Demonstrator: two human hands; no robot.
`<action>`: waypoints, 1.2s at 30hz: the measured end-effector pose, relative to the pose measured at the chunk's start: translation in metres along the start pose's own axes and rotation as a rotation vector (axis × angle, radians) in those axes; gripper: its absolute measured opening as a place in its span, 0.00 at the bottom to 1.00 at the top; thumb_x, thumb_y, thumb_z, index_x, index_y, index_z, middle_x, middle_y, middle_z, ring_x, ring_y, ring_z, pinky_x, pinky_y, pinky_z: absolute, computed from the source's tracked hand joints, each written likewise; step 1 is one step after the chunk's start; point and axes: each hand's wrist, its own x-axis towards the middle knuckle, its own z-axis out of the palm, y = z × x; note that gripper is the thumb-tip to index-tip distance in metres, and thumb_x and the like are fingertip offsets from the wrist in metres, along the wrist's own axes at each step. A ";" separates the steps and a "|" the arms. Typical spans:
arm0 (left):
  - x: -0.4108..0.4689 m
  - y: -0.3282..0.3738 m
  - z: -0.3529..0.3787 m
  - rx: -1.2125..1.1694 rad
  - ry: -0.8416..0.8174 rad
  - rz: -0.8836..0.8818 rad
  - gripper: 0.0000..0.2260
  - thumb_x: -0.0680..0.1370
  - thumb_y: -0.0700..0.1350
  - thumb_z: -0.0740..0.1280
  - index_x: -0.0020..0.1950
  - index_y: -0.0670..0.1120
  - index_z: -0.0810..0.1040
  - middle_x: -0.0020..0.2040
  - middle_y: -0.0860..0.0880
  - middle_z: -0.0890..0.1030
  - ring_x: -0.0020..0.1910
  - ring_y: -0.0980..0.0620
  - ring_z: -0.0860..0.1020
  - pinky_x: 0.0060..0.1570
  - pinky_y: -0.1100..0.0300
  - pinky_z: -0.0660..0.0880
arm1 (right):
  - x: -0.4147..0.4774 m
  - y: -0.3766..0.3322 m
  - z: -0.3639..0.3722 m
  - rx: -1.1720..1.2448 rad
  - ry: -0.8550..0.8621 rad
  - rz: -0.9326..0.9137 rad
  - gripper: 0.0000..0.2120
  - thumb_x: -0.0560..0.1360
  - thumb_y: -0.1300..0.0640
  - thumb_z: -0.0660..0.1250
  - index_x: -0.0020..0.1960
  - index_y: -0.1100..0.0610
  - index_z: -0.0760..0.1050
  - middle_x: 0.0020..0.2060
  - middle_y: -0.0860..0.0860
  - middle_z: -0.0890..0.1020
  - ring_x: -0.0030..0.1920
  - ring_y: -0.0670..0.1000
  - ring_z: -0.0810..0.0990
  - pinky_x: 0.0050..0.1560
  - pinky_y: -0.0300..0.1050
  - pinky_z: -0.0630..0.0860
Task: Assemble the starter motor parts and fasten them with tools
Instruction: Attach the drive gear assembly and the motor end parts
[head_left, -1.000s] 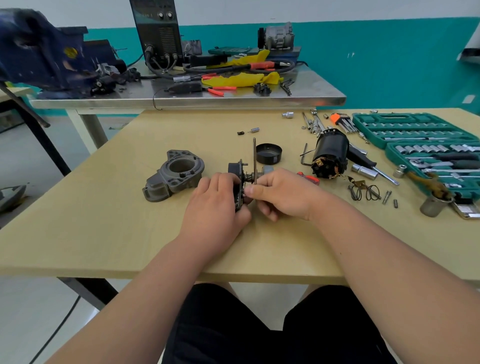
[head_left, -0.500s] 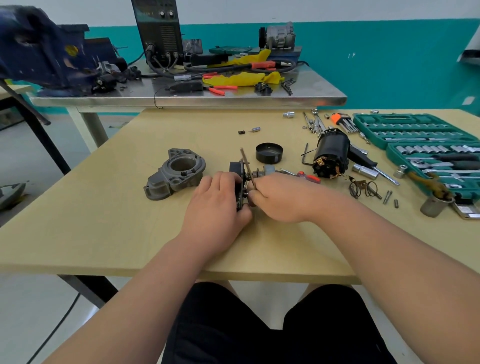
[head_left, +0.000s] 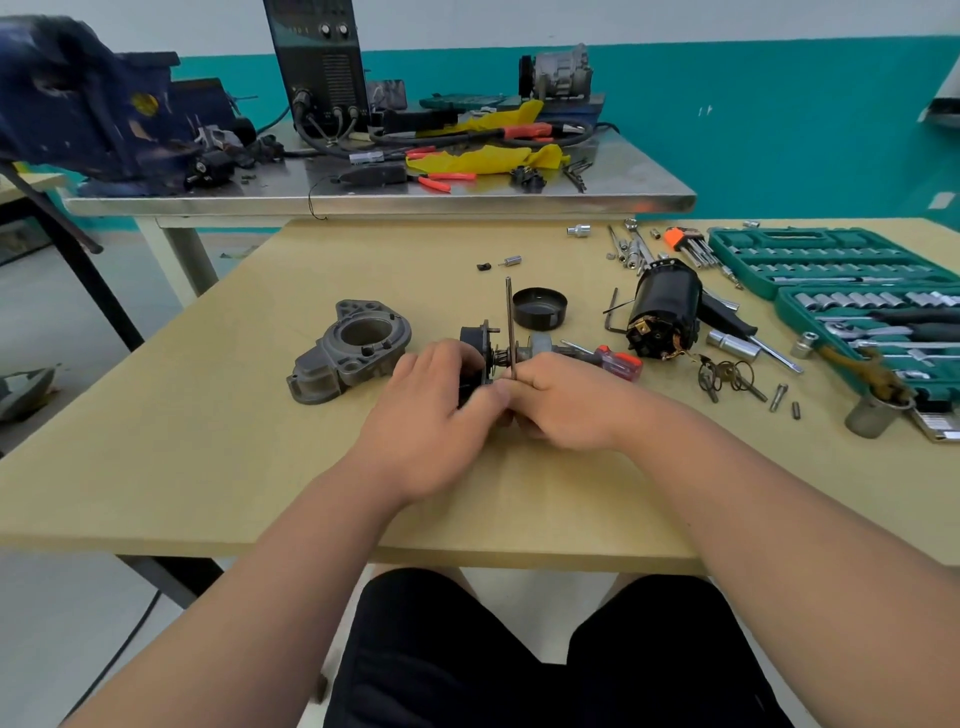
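My left hand (head_left: 434, 410) grips a black gear-and-shaft assembly (head_left: 480, 345) lying on its side on the wooden table (head_left: 208, 441). My right hand (head_left: 563, 400) holds a thin metal rod (head_left: 510, 322) that stands nearly upright against the shaft just right of the black plate. A grey cast nose housing (head_left: 350, 356) lies to the left of my hands. The black motor body (head_left: 662, 309) lies to the right, with a round black cap (head_left: 539, 307) behind the assembly.
An open green socket set (head_left: 852, 291) fills the right side, with loose sockets, bolts, hex keys and a red-handled screwdriver (head_left: 618, 361) near it. A steel bench (head_left: 363, 195) behind carries a blue vise, a black machine, cables and yellow cloth.
The rod in my right hand tilted left half a second ago and now stands upright again. My left hand has stayed on the assembly.
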 end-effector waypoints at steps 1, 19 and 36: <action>0.004 0.002 -0.001 -0.036 -0.009 -0.030 0.17 0.76 0.62 0.56 0.53 0.50 0.70 0.49 0.56 0.73 0.53 0.51 0.68 0.49 0.56 0.65 | -0.001 0.000 0.000 -0.013 0.000 -0.001 0.18 0.82 0.47 0.54 0.40 0.56 0.73 0.29 0.46 0.73 0.23 0.40 0.68 0.30 0.41 0.63; 0.008 -0.006 0.013 0.171 0.149 -0.006 0.15 0.76 0.63 0.57 0.49 0.51 0.67 0.46 0.54 0.71 0.48 0.53 0.65 0.43 0.58 0.61 | -0.022 -0.011 0.026 -0.201 0.459 -0.033 0.08 0.78 0.51 0.59 0.42 0.51 0.66 0.33 0.46 0.71 0.34 0.49 0.72 0.29 0.43 0.63; 0.004 -0.005 -0.001 0.026 0.023 0.011 0.04 0.81 0.47 0.57 0.53 0.51 0.70 0.52 0.54 0.72 0.54 0.52 0.66 0.47 0.60 0.61 | -0.022 -0.003 0.025 0.665 0.409 0.075 0.11 0.75 0.65 0.64 0.42 0.52 0.81 0.31 0.49 0.84 0.35 0.51 0.85 0.35 0.44 0.82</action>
